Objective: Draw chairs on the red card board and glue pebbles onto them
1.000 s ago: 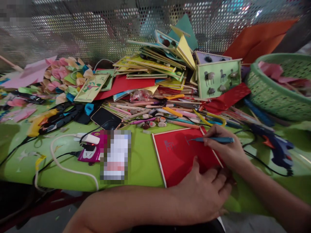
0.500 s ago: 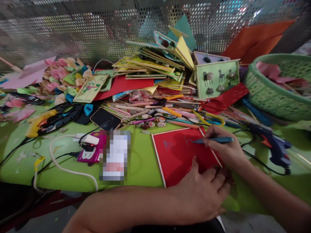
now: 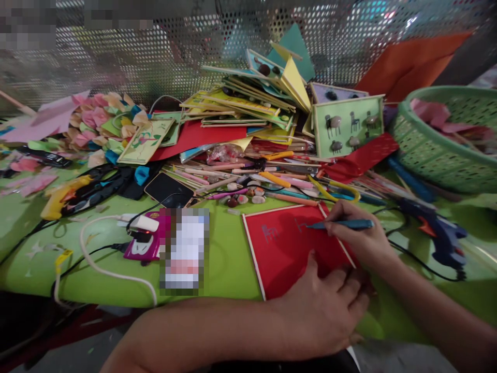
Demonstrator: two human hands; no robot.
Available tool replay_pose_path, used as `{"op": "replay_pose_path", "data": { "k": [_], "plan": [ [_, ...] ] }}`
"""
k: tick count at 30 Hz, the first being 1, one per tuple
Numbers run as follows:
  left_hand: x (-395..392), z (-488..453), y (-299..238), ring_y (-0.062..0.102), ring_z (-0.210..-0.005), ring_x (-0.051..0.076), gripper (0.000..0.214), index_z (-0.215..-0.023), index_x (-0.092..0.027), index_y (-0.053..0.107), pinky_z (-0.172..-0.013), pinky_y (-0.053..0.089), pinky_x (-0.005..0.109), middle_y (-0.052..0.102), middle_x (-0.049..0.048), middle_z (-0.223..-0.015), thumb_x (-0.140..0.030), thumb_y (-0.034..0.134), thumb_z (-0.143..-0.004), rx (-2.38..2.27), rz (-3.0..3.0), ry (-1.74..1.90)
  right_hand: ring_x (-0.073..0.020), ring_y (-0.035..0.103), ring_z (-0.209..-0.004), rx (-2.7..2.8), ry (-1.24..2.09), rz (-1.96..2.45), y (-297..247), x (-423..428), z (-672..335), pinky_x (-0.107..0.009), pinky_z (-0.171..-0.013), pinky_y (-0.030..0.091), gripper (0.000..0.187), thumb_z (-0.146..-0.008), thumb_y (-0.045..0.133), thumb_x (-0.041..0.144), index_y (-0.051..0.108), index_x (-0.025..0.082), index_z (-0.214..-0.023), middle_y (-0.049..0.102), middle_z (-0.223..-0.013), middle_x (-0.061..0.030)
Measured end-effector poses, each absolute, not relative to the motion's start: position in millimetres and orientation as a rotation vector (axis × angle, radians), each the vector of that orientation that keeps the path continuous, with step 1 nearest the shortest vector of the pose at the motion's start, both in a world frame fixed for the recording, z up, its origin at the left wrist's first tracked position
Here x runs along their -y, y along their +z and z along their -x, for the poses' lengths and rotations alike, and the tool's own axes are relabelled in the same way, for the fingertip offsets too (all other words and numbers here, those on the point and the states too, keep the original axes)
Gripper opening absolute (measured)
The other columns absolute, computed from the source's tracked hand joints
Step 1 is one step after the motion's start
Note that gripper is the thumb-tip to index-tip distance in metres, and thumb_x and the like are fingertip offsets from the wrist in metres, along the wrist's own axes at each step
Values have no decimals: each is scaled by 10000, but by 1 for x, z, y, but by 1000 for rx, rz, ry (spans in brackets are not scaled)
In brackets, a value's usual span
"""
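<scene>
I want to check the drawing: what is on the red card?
Dark drawn lines and the left hand are on the red card; what that hand and the right hand cover is hidden.

Left of your right hand's grip (image 3: 365, 246), you have low, open room over the stick-framed red card (image 3: 281, 248) and the green tabletop (image 3: 229, 248), as far as the phone (image 3: 184, 254). Your left hand (image 3: 322, 311) blocks the near side. Beyond the grip, a heap of pens and sticks (image 3: 301, 183) bars you; rightward, a glue gun (image 3: 444, 233) and its black cord (image 3: 417, 260), with the green basket (image 3: 446, 166) farther back.
</scene>
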State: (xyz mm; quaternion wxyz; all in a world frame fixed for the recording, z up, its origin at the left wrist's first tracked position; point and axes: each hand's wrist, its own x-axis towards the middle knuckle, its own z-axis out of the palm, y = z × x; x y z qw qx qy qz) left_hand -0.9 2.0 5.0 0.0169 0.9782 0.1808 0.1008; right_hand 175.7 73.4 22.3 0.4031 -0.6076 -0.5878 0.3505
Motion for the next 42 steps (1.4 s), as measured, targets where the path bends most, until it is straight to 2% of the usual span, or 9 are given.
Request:
{"op": "replay_pose_path", "data": {
  "k": [16,24,42],
  "plan": [
    [-2,1,5,454,-1384,337,573,-1537,-116,498,-1054,460,622,460,166,-1626,-446,366,-1088,-551,-3066,315,-177,501,-605,1484,920,1546,24,-74,-175,-329,-594,363,117,-681,709,302,622,236,-638,606,-622,23],
    [-1,1,4,474,-1353,301,538,-1517,-129,520,-1053,478,634,508,139,-1594,-418,346,-1098,-563,-3040,342,-180,502,-615,1466,930,1547,24,-74,-175,-331,-607,367,117,-683,713,309,627,237,-651,604,-626,27],
    [-3,2,9,477,-1360,304,557,-1532,-122,502,-1064,470,611,473,154,-1621,-424,322,-1099,-543,-3046,286,-173,501,-598,1479,913,1535,24,-74,-176,-321,-585,367,131,-676,722,299,622,229,-630,598,-610,19]
  ]
}}
